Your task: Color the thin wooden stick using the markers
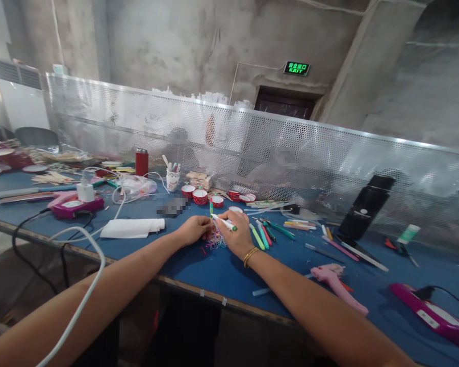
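Note:
My left hand (196, 229) is closed in a pinch around a thin upright stick (211, 205), whose top shows red and green. In my right hand (237, 235), a white marker pen (225, 223) with a green end is gripped like a writing tool, its front end close to the stick. Beneath both hands lies a loose pile of small coloured loops (218, 242), partly hidden by the fingers. Several coloured markers (263, 235) lie just right of my right hand.
On the blue table (187, 270) are a pink glue gun (338, 285), purple power strips (432, 316), a black bottle (367, 206), white tissue (132, 228), a cup of pens (173, 179) and small red containers (200, 197). A white cable (95, 275) crosses my left forearm. Behind stands a perforated metal screen (252, 137).

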`<state>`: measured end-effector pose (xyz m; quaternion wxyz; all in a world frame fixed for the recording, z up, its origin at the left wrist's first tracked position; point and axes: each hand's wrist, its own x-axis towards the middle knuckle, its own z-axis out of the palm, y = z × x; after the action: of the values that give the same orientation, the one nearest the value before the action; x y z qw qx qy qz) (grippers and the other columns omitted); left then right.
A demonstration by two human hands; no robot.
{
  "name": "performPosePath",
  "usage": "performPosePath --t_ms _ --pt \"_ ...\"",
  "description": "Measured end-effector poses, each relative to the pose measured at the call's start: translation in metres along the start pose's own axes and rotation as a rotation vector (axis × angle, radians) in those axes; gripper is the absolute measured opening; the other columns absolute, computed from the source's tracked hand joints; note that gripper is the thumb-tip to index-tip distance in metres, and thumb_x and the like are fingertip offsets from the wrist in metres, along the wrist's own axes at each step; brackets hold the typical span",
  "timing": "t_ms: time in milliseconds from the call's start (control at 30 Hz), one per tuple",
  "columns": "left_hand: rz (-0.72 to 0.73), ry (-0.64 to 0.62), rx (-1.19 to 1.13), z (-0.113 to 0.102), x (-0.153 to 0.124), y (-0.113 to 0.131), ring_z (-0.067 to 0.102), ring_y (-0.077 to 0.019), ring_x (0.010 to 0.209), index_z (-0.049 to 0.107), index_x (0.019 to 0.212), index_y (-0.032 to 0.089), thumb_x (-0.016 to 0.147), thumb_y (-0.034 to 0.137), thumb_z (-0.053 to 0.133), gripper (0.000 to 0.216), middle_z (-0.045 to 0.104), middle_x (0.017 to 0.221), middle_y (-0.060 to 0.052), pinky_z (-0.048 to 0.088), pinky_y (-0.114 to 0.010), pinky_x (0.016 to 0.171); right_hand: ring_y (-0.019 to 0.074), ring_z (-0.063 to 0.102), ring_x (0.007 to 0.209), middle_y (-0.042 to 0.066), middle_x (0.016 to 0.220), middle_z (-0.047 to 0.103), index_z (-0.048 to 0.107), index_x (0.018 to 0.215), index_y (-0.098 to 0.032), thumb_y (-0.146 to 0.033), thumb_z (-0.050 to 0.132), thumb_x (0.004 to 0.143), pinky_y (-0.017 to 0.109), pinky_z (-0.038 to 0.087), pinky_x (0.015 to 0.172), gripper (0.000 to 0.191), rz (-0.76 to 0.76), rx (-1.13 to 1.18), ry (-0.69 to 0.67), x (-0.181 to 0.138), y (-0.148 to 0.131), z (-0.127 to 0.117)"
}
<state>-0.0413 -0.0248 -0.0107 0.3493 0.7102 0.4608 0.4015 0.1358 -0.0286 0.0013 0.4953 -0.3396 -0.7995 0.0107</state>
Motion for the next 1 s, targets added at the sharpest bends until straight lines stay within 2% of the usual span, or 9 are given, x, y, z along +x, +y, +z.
performPosePath --t_ms 667,1000 --pt "0.004 0.016 0.016 -0.0013 -0.0025 0.0051 0.049 -0.0109 0.049 0.054 0.062 0.017 0.074 0.054 0.060 0.039 0.060 0.055 0.001 0.037 -0.023 0.050 0.0182 0.057 0.086 0.000 0.080 0.065 0.064 0.080 -0.022 -0.033 0.055 0.088 0.034 0.032 0.089 0.015 0.014 -0.038 -0.031 0.0002 -0.0021 -0.0002" --pt "-0.013 0.034 0.008 -0.0008 -0.0016 0.0048 0.049 -0.0102 0.048 0.055 0.062 0.017 0.075 0.050 0.062 0.037 0.060 0.054 0.001 0.036 -0.023 0.049 0.0179 0.056 0.084 0.000 0.078 0.065 0.062 0.077 -0.023 -0.031 0.056 0.086 0.033 0.033 0.087 0.014 0.014 -0.041 -0.022 0.0010 -0.0027 0.0007"
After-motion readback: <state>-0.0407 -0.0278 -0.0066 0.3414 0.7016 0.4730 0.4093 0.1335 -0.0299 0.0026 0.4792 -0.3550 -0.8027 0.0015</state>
